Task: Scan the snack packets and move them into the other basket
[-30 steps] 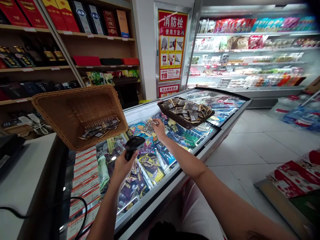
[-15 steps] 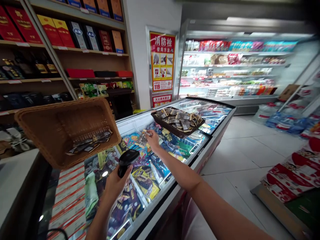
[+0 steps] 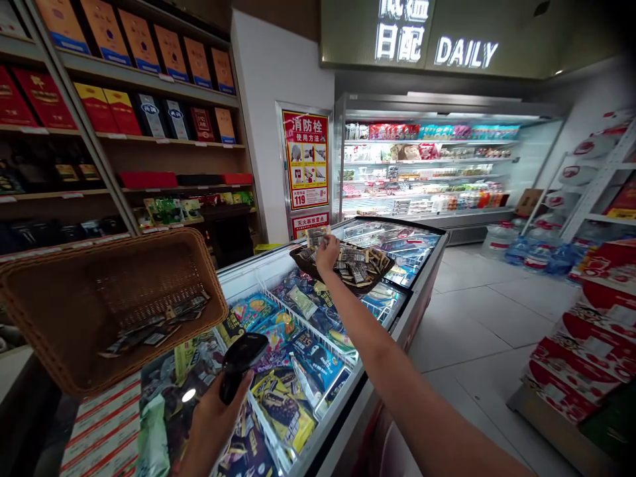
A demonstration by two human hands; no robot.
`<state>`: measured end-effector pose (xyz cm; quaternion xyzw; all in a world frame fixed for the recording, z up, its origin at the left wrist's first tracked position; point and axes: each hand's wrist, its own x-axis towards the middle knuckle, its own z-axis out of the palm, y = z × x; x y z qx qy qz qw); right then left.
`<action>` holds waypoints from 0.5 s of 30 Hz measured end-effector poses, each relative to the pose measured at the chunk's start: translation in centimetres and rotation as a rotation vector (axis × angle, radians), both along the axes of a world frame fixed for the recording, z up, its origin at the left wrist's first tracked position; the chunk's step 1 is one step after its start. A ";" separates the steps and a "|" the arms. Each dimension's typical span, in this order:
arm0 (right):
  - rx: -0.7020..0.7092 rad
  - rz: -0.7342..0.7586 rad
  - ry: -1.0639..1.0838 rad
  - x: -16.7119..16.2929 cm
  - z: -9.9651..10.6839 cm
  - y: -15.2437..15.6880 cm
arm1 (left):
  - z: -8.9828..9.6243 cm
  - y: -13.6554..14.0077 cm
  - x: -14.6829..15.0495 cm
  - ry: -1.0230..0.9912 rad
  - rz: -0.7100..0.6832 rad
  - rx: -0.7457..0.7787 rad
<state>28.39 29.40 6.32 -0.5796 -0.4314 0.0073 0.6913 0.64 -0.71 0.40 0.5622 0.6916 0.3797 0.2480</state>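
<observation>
My left hand [image 3: 218,407] is wrapped round the handle of a black barcode scanner [image 3: 243,354], held above the glass of the chest freezer. My right hand [image 3: 328,255] pinches a small flat packet [image 3: 317,235] over the near left edge of a dark shallow basket [image 3: 368,285]. Many similar packets [image 3: 358,268] lie heaped in that basket. At the left a deep brown wicker basket [image 3: 114,265] is tipped on its side, its opening facing me, with several packets [image 3: 159,328] inside.
Ice cream packs [image 3: 283,404] fill the chest freezer [image 3: 342,391] below my hands. Liquor shelves [image 3: 169,142] stand at the left, a lit chiller [image 3: 427,165] at the back. Red and white cartons [image 3: 576,351] are stacked at the right beside the tiled floor [image 3: 467,318].
My right hand has moved from above the freezer up and away to the dark basket, with the packet in it. My head view has tilted upward. The scanner stays in my left hand.
</observation>
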 end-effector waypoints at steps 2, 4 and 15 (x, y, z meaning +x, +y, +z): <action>-0.033 -0.031 -0.022 1.2 0.9 1.7 | 0.1 -0.1 0.1 -0.011 -0.010 -0.001; -0.138 -0.015 -0.085 1.8 0.6 2.9 | 0.3 -0.2 0.1 -0.007 -0.015 0.003; -0.270 -0.041 -0.364 1.4 -3.2 3.8 | -0.2 -0.3 0.2 -0.019 -0.011 0.004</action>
